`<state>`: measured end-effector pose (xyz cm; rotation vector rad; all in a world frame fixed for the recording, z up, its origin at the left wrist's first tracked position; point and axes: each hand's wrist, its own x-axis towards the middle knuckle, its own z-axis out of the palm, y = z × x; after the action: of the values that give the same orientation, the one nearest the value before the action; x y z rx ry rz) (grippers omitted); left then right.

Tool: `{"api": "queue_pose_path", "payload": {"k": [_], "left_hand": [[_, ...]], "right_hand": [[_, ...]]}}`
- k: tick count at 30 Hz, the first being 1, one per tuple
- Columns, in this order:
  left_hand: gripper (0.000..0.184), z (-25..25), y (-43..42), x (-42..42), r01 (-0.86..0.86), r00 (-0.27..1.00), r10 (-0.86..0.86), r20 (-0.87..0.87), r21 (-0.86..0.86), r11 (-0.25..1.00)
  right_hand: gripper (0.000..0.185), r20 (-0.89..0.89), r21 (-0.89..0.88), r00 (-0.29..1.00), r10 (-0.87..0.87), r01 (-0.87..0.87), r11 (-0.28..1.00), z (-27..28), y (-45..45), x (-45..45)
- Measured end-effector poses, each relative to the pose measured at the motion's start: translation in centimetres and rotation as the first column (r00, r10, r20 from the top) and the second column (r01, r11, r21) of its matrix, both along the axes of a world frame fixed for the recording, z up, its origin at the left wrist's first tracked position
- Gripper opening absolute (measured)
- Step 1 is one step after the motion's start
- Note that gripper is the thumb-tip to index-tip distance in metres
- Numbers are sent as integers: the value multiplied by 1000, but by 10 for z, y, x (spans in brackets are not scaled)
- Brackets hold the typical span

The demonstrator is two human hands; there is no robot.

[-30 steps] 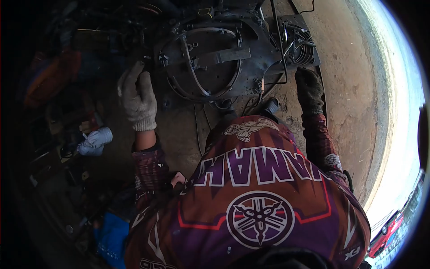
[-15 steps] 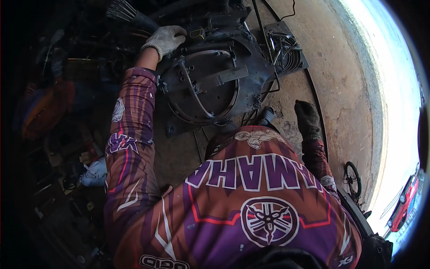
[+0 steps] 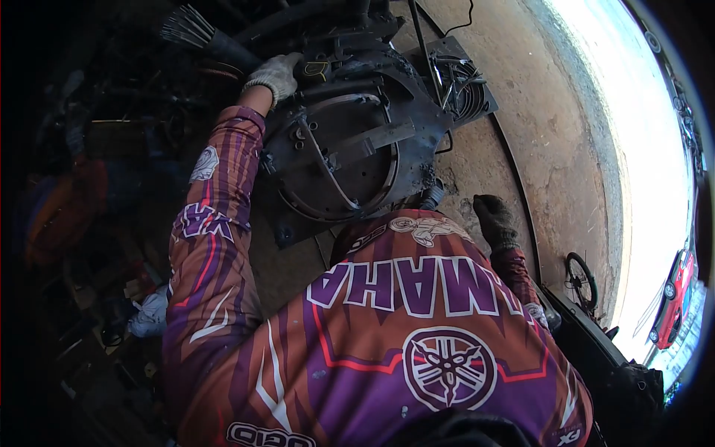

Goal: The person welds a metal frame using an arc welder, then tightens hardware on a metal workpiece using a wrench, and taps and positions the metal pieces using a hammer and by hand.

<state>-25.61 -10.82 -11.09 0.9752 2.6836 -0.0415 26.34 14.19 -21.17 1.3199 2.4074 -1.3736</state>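
Note:
My left hand [image 3: 272, 77], in a pale knit glove, reaches to the far left part of the dark metal workpiece. Its fingers are closed against the left end of a black and yellow tape measure [image 3: 316, 71]; part of the grip is hidden. Below lies a round steel frame [image 3: 292, 203], with a curved strip and a flat bar [image 3: 376, 135] across it. Several small metal rings [image 3: 299, 135] sit inside. On the right, my right hand [image 3: 495, 220], in a dark glove, hangs over the floor, its fingers curled with nothing visible in them.
A bundle of thin rods [image 3: 192, 28] juts out at upper left. Coiled metal pieces [image 3: 468, 98] lie on a plate at upper right. A dark cable or bar [image 3: 514, 153] crosses the dirt-stained floor. A bicycle wheel [image 3: 581, 283] and a red car [image 3: 672, 298] are farther right.
My view has shifted slightly. My left hand's fingers have drawn in and now close beside the tape measure. My right hand has swung a little lower and left in view.

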Motion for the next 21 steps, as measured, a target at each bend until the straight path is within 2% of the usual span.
{"api": "queue_pose_path", "payload": {"k": [2,4,8,10,13,14,16,20,21], "left_hand": [[51,4,4,0,56,998,-55,29,-11,998],[52,10,9,3,40,995,-33,97,-72,997],[48,21,15,8,19,996,-6,94,-131,991],[41,16,13,5,-13,1000,14,18,-73,997],[32,16,13,4,28,999,-29,-20,-26,999],[32,16,13,4,31,999,-31,-21,-26,999],[32,18,14,6,-71,996,76,-51,90,993],[31,43,12,8,-53,994,70,-88,178,983],[31,50,10,11,-14,986,54,-160,241,970]], "right_hand": [[39,-18,-32,1000,-25,24,999,8,3,-11],[40,-43,-40,999,-29,28,999,6,10,-17],[41,-38,-6,999,-13,12,1000,15,15,-25],[41,-36,-14,999,-15,15,1000,13,15,-25],[41,-25,-30,1000,-14,13,999,12,13,-20],[42,-18,-40,1000,-1,1,999,12,12,-20],[38,9,-37,1000,2,-1,999,15,10,-22],[33,26,-59,999,22,-21,998,24,8,-28],[33,25,-62,999,21,-19,998,28,8,-32]]}}
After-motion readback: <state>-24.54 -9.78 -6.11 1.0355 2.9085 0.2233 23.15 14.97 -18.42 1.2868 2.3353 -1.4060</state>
